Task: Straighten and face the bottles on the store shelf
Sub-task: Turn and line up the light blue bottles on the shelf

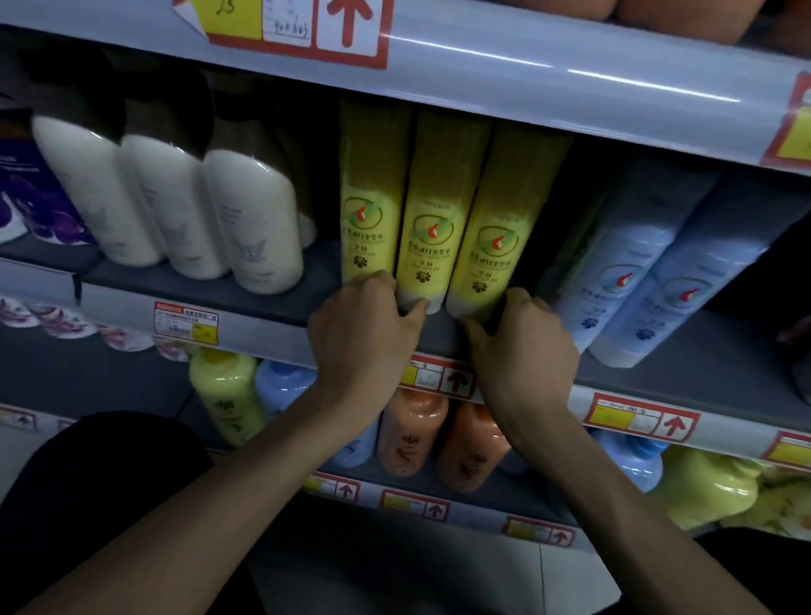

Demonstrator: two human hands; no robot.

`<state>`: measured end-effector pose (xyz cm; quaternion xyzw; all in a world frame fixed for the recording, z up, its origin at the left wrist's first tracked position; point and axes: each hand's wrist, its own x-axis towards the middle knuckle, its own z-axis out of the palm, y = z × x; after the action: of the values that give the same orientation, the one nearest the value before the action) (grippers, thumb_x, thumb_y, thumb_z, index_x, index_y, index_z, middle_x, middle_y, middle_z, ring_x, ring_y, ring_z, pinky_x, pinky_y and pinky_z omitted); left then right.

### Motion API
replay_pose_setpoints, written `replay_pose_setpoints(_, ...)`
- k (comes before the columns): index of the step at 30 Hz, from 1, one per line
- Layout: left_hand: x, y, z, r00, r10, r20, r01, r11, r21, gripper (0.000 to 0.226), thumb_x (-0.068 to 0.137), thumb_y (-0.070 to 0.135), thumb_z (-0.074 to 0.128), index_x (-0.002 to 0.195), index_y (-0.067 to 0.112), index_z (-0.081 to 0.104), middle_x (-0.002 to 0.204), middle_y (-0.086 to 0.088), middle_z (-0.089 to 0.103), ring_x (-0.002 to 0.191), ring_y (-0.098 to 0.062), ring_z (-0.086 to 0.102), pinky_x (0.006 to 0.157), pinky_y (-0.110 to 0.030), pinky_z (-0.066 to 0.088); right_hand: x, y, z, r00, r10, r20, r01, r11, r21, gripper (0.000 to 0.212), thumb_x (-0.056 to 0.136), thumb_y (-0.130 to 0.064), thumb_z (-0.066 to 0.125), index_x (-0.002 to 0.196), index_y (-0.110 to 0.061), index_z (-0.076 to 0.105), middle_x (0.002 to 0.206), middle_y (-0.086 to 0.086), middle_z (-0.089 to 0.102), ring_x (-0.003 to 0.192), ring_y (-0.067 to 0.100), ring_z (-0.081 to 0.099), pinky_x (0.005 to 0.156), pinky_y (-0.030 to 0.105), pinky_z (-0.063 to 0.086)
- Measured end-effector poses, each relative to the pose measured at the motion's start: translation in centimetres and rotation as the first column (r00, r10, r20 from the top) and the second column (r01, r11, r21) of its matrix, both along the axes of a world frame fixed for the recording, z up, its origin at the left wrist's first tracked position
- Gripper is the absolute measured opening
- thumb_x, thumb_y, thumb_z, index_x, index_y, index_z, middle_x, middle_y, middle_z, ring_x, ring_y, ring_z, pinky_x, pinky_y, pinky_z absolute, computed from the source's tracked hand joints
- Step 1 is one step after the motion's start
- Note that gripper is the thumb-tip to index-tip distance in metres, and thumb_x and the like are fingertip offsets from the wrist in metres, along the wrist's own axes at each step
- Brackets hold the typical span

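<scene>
I see the three yellow bottles (429, 213) standing side by side at the middle of the shelf (707, 357), labels facing out, their bases close to the front edge. My left hand (364, 323) sits at about seven o'clock from the group, fingers curled around the foot of the left and middle bottles, thumb tip pressed on the middle one's base. My right hand (525, 349) is at five o'clock, fingers bent and pressed together against the right bottle's outer side, thumb under its front. I judge the hands bracket the trio low down so the bases slide as one block without tipping. The white bottles (171, 204) stand at nine o'clock, the blue bottles (654, 286) at three o'clock, both untouched.
</scene>
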<state>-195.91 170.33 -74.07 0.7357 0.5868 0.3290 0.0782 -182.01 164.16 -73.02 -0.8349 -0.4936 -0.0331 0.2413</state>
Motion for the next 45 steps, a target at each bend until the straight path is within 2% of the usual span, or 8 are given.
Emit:
replay_pose_setpoints(8,-0.3,-0.4,0.0,1.000,-0.024,0.015,0.024,1.000,-0.008,0.029,0.094,0.052,0.066,0.094,0.023,0.068,0.090,0.006,0.073,0.086,-0.023,0.069,0.062,-0.032,0.039,-0.3,0.0,0.3,0.999,-0.028,-0.036,0.028,1.000,-0.005,0.036,0.093,-0.044,0.069,0.103,-0.011,0.056,0.106,0.012,0.063,0.095,0.038,0.065,0.066,0.036,0.037)
replay_pose_setpoints(11,-1.4,-0.4,0.2,0.999,-0.037,0.030,0.037,0.999,-0.014,0.019,0.096,0.043,0.067,0.097,0.025,0.071,0.095,0.007,0.075,0.090,-0.022,0.070,0.066,-0.035,0.048,-0.9,-0.7,0.7,0.998,-0.041,-0.044,0.043,0.998,0.053,0.041,0.093,-0.043,0.070,0.109,-0.011,0.049,0.112,0.011,0.058,0.095,0.039,0.064,0.067,0.039,0.042)
replay_pose_setpoints(15,-4.1,0.5,0.5,1.000,0.018,0.024,-0.019,0.999,0.038,0.021,0.091,0.046,0.071,0.090,0.025,0.069,0.089,0.004,0.073,0.084,-0.023,0.069,0.072,-0.040,0.055,-1.8,-1.3,1.3,0.993,0.106,-0.051,-0.097,0.983,0.156,0.028,0.094,-0.042,0.067,0.098,-0.018,0.053,0.094,0.005,0.064,0.082,0.035,0.065,0.064,0.041,0.050)
replay_pose_setpoints(20,-5.6,2.2,0.3,0.994,0.088,-0.062,-0.088,0.996,0.011,0.041,0.085,0.061,0.071,0.089,0.021,0.066,0.087,-0.002,0.069,0.082,-0.027,0.067,0.068,-0.040,0.053,-3.9,-0.2,1.1,0.984,0.178,0.006,-0.177,0.984,-0.033,0.033,0.098,-0.052,0.058,0.098,-0.019,0.059,0.094,0.009,0.071,0.089,0.039,0.067,0.064,0.037,0.046)
replay_pose_setpoints(25,-4.5,2.0,0.3,0.994,0.066,-0.084,-0.068,0.998,-0.013,0.038,0.091,0.055,0.069,0.095,0.017,0.067,0.099,-0.005,0.064,0.096,-0.030,0.064,0.066,-0.035,0.041,-4.7,1.4,1.3,0.993,0.112,0.031,-0.108,0.988,-0.113,0.029,0.104,-0.043,0.050,0.090,-0.018,0.045,0.099,0.012,0.070,0.092,0.040,0.066,0.065,0.036,0.033)
replay_pose_setpoints(38,-4.1,1.3,1.2,0.987,0.100,-0.123,-0.104,0.994,-0.033,0.037,0.094,0.053,0.066,0.098,0.016,0.067,0.101,-0.006,0.066,0.095,-0.030,0.066,0.067,-0.034,0.038,-4.9,1.5,1.2,0.993,0.120,0.007,-0.118,0.987,-0.113,0.031,0.104,-0.046,0.051,0.089,-0.019,0.045,0.099,0.011,0.070,0.095,0.038,0.067,0.067,0.035,0.036)
replay_pose_setpoints(42,-4.2,0.2,1.5,0.988,0.030,-0.149,-0.022,0.998,0.053,0.028,0.094,0.047,0.066,0.094,0.020,0.073,0.093,-0.002,0.067,0.087,-0.026,0.066,0.066,-0.034,0.043,-4.3,0.4,1.5,0.987,0.159,-0.018,-0.160,0.984,-0.078,0.028,0.101,-0.045,0.055,0.099,-0.017,0.059,0.100,0.012,0.070,0.094,0.040,0.066,0.066,0.036,0.040)
replay_pose_setpoints(45,-3.5,-1.0,1.5,0.996,-0.075,-0.050,0.076,0.997,0.032,0.026,0.094,0.045,0.068,0.109,0.024,0.074,0.100,0.003,0.072,0.091,-0.025,0.069,0.074,-0.040,0.054,-3.3,-0.5,1.6,0.991,0.134,0.024,-0.133,0.991,-0.015,0.030,0.100,-0.046,0.057,0.099,-0.016,0.060,0.095,0.011,0.071,0.089,0.040,0.067,0.065,0.039,0.048)
